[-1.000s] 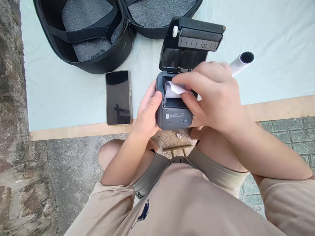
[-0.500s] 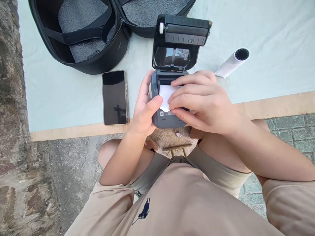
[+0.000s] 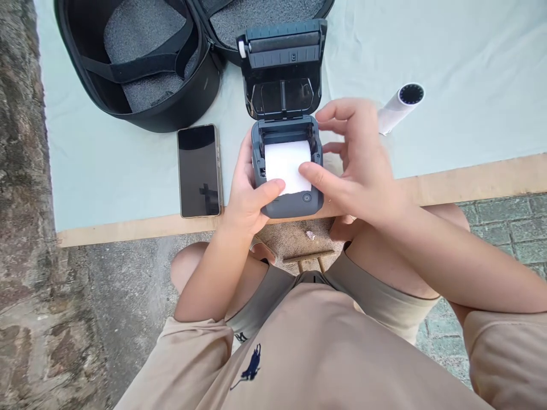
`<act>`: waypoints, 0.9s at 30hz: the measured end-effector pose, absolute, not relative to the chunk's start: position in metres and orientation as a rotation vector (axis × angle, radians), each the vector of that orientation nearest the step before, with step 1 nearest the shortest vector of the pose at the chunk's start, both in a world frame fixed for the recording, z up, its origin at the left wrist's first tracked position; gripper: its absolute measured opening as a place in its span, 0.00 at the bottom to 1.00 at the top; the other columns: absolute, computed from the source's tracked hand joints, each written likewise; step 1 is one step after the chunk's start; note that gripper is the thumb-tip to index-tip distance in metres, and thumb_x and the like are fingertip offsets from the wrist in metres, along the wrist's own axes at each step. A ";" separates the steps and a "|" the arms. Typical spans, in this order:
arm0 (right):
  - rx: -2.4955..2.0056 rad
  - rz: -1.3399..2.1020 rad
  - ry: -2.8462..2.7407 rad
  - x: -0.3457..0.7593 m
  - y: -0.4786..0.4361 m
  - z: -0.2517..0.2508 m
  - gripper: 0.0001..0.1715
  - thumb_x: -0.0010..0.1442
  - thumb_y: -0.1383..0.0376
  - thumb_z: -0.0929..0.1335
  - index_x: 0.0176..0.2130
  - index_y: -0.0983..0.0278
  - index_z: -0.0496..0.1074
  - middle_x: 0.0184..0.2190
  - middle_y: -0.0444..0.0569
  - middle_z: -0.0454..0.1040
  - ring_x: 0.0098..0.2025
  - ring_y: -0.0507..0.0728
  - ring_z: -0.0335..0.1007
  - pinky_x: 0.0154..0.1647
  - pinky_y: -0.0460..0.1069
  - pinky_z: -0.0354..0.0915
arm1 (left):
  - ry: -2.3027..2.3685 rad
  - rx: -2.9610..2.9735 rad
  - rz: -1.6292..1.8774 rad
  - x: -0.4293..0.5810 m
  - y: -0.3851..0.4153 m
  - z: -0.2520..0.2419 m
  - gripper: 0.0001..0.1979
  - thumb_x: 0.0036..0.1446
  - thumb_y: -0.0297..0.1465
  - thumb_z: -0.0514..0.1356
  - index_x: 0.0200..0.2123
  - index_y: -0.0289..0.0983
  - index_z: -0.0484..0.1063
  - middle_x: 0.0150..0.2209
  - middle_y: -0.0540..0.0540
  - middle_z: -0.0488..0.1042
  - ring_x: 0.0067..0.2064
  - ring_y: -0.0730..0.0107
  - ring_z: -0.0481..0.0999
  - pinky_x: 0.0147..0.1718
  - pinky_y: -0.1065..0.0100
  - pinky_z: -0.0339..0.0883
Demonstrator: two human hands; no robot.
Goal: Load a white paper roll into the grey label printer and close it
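Observation:
A dark grey portable label printer (image 3: 293,206) is in my left hand (image 3: 247,196), which grips its left side with the thumb on top. The printer's lid (image 3: 282,71) stands tipped back on its hinge, showing a black roller. White paper (image 3: 288,162) lies out of the printer's bay over its front, and the left thumb rests at the paper's lower left. My right hand (image 3: 361,156) is at the printer's right side, fingers spread. Its thumb touches the paper's right edge; the other fingertips reach beside the casing near the hinge.
On the pale cloth lies a smartphone (image 3: 199,171) left of the printer. An open black zip case (image 3: 171,111) with grey foam and a strap stands behind it. A white paper roll (image 3: 397,108) with a dark core is at the right. The table's wooden edge (image 3: 470,182) runs close in front.
The printer has moved left and its lid with it. My right fingers have left the paper and spread to the printer's right side; more of the paper now shows.

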State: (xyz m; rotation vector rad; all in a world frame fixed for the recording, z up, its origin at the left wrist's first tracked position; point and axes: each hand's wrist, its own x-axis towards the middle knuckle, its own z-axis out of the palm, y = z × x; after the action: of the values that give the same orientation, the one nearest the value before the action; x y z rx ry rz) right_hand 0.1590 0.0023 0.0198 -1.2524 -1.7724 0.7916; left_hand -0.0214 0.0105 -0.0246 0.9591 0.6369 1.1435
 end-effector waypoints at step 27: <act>-1.082 1.631 -1.617 0.162 0.012 0.009 0.61 0.53 0.64 0.70 0.71 0.59 0.31 0.66 0.59 0.62 0.51 0.58 0.77 0.44 0.52 0.79 | 0.703 0.918 1.270 -0.016 0.008 -0.026 0.34 0.45 0.36 0.71 0.55 0.49 0.63 0.55 0.46 0.73 0.64 0.48 0.71 0.55 0.54 0.74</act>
State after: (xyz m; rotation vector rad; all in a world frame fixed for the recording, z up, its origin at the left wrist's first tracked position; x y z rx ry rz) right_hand 0.1621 0.0117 0.0089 -1.0821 -1.6174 1.6309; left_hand -0.0158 0.0077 -0.0261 0.9183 0.7034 1.2695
